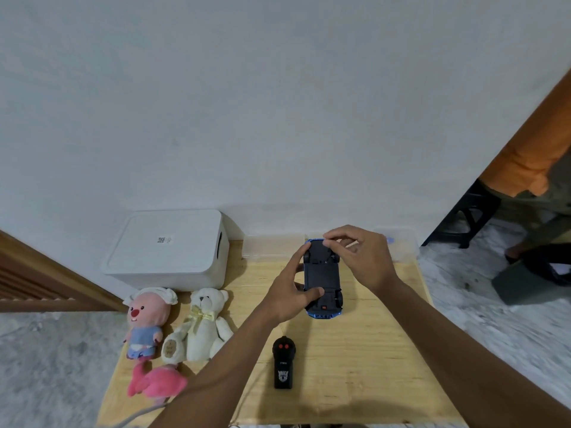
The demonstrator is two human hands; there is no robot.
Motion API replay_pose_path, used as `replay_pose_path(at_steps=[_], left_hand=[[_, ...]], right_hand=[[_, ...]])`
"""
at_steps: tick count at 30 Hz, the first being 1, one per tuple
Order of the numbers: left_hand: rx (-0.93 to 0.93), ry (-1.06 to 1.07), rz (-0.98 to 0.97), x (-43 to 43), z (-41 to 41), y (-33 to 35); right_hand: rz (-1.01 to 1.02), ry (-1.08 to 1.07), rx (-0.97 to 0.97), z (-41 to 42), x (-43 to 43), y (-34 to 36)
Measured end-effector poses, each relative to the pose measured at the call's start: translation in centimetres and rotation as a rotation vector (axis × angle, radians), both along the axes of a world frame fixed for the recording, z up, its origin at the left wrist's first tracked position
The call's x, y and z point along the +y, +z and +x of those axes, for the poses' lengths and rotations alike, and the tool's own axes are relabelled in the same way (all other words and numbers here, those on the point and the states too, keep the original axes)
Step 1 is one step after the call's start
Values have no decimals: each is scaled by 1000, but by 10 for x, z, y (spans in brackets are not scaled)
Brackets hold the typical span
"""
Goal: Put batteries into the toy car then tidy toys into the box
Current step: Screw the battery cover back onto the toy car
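Note:
A blue toy car [322,278] is held upside down above the wooden table [364,359], its black underside facing me. My left hand [290,291] grips the car's left side, thumb on the underside. My right hand [361,254] reaches over the car's far end with curled fingers touching it near the wheels. A white lidded box [168,247] stands at the table's back left. No batteries are visible.
A pink-faced plush [148,322], a cream teddy bear [200,325] and a pink plush [156,383] lie at the table's left. A black remote control [283,362] lies near the middle. A clear plastic container [272,247] sits behind the car. A person in orange [531,156] sits at right.

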State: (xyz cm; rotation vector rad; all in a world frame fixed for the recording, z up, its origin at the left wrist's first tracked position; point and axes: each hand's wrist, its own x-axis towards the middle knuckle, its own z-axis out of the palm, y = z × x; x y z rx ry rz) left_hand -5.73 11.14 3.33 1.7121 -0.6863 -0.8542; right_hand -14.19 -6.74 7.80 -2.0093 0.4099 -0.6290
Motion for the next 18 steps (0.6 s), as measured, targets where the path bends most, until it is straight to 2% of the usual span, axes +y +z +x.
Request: replay_pose_path(at_steps=[5,11,18], left_hand=[[-1,0,-2,3,3,1],[0,-5,-2,7,5,1],[9,4,-2,12,11,3]], right_hand=[[2,21,0,-2,4,0],[100,-20,-8,7,5,4],[-18,53,-7,9,10,3]])
